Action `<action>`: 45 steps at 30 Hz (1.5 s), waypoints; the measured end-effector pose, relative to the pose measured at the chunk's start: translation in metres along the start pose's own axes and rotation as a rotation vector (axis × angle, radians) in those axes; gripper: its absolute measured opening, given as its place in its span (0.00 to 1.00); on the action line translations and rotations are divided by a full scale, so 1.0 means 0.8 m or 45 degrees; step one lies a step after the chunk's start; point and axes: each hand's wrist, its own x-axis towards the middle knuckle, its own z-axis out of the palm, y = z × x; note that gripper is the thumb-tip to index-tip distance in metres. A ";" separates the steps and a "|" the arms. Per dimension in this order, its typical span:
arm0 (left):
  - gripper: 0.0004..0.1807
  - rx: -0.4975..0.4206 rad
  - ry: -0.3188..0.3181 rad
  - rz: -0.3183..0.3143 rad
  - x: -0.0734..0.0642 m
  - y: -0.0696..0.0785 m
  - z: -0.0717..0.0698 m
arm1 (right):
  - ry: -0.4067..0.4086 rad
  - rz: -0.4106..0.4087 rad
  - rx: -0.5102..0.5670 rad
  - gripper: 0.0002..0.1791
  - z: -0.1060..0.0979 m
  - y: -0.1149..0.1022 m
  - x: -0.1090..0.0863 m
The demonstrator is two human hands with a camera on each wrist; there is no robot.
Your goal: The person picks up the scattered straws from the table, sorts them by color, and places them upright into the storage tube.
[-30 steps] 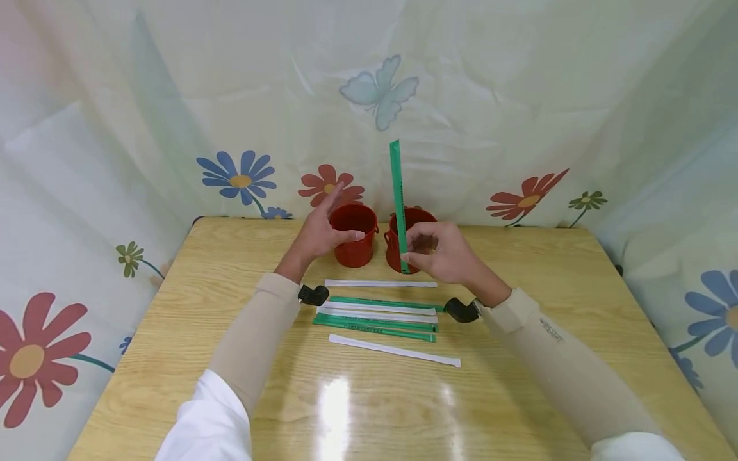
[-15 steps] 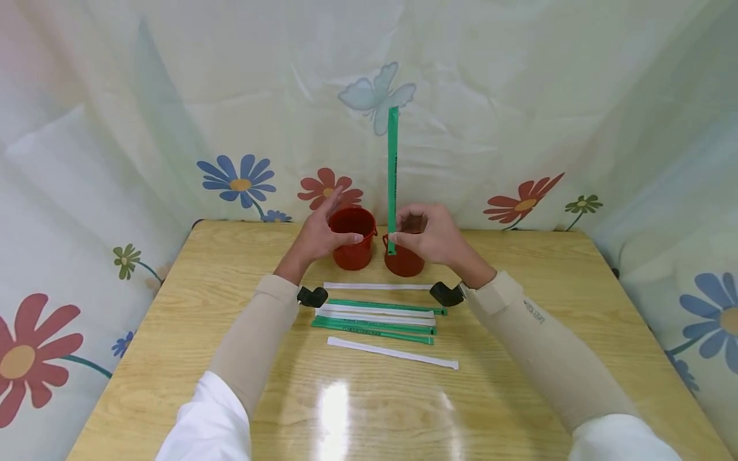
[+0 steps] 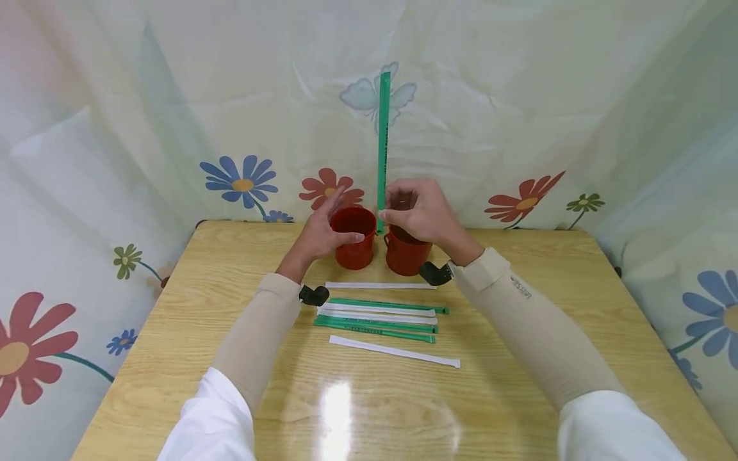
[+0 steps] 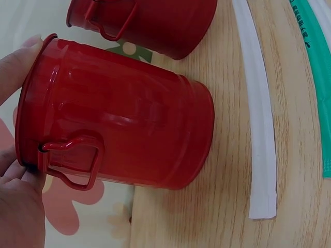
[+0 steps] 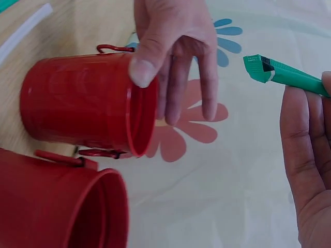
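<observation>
My left hand (image 3: 323, 234) holds the left red bucket (image 3: 354, 251) by its rim. Its thumb rests at the near side, with the fingers stretched behind, as the right wrist view shows. Low down, between thumb and fingers, my right hand (image 3: 425, 211) pinches a green paper-wrapped straw (image 3: 384, 137), which stands upright above the gap between the two buckets. The straw's lower end (image 5: 258, 70) is apart from both rims. Beneath the right hand stands the right red bucket (image 3: 406, 259), partly covered by it. In the left wrist view the held bucket (image 4: 124, 113) shows a side handle.
On the wooden table (image 3: 277, 410), several wrapped straws lie crosswise. A white straw (image 3: 380, 285) is closest to the buckets, green and white straws (image 3: 377, 318) are grouped behind another white straw (image 3: 394, 351). A flower-printed curtain (image 3: 473, 115) hangs behind the table.
My right hand has lifted the green straw and carried it left, from in front of the right bucket to above the gap between the buckets. The left hand stays on its bucket.
</observation>
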 end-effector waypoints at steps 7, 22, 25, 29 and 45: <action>0.58 0.007 0.006 -0.019 0.000 0.000 0.001 | 0.016 -0.040 0.000 0.03 0.001 -0.006 0.020; 0.58 -0.007 -0.016 -0.034 -0.002 0.002 0.000 | 0.065 -0.010 0.050 0.03 0.008 -0.007 0.053; 0.58 0.002 -0.015 -0.027 -0.001 0.002 0.000 | 0.066 -0.002 0.026 0.02 0.010 -0.007 0.058; 0.58 0.018 -0.014 -0.016 0.001 0.001 -0.001 | 0.057 0.023 -0.005 0.03 0.013 -0.004 0.066; 0.57 0.006 -0.026 -0.024 0.001 0.002 -0.001 | -0.071 0.130 -0.066 0.07 0.040 0.023 0.083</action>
